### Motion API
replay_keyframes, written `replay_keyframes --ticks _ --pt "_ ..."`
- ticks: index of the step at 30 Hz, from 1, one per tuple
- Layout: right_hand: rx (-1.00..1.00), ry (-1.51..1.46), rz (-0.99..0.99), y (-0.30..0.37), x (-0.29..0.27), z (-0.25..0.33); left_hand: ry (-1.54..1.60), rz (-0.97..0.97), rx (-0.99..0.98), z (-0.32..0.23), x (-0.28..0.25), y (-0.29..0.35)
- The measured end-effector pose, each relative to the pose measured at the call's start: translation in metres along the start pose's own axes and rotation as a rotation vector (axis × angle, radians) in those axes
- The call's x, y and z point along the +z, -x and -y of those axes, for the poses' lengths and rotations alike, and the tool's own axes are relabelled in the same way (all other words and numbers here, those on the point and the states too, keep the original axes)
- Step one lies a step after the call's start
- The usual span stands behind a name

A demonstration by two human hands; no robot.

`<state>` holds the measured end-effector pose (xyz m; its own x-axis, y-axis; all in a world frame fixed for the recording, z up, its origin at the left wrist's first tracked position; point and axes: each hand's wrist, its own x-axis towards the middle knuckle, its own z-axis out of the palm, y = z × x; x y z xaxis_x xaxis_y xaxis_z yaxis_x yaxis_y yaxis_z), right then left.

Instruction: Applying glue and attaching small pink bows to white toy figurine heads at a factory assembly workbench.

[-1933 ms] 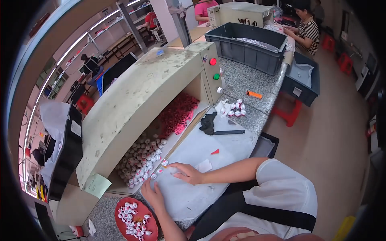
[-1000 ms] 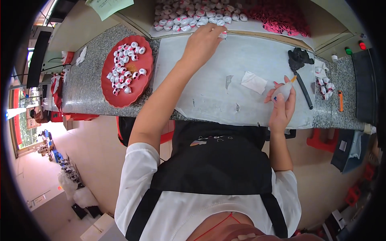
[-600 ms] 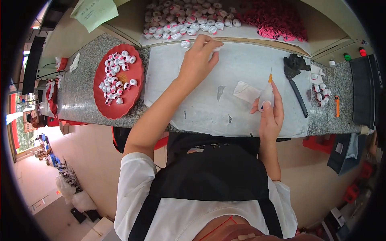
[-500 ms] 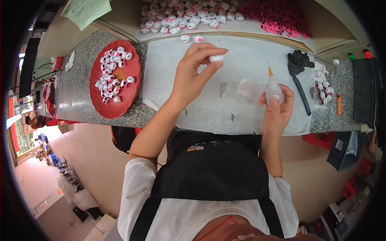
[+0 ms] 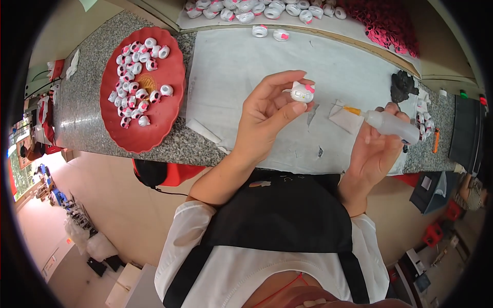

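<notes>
My left hand (image 5: 269, 110) pinches a small white cat-head piece (image 5: 301, 93) with a pink bow between thumb and fingers, its face turned up. In my right hand (image 5: 377, 146) lies a translucent squeeze bottle (image 5: 393, 127) with an orange needle tip (image 5: 352, 110), tilted nearly level and pointing left toward the piece. The tip and the piece are apart. Under the tip a small whitish paper scrap (image 5: 345, 121) rests on the white sheet (image 5: 236, 77). Two more white cat-head pieces (image 5: 281, 35) stand at the sheet's far edge.
At left, a red scalloped plate (image 5: 110, 110) holds many white and pink pieces. Beyond the sheet, a shelf carries more white pieces (image 5: 246, 17) and a heap of pink parts (image 5: 387, 28). A crumpled black lump (image 5: 403, 86) and an orange stick (image 5: 436, 140) lie at right.
My left hand has come nearer and to the right, turning the piece's face up. The bottle in my right hand has tipped from upright to nearly level, its needle now pointing left.
</notes>
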<state>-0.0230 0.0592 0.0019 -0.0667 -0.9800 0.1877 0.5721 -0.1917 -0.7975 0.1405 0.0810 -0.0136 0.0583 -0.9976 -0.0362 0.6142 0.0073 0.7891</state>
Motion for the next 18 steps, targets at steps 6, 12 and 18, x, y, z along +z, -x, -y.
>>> replay_keyframes --ticks 6,12,18 --pt "-0.316 0.387 0.054 0.012 0.013 -0.002 0.017 0.064 -0.028 0.003 -0.003 0.004" --pt "-0.582 0.657 0.219 0.02 0.009 -0.002 0.002 0.07 -0.031 0.004 0.001 0.008" --pt "-0.618 0.672 0.311 0.02 0.011 0.001 0.024 0.065 -0.042 0.004 0.002 0.007"
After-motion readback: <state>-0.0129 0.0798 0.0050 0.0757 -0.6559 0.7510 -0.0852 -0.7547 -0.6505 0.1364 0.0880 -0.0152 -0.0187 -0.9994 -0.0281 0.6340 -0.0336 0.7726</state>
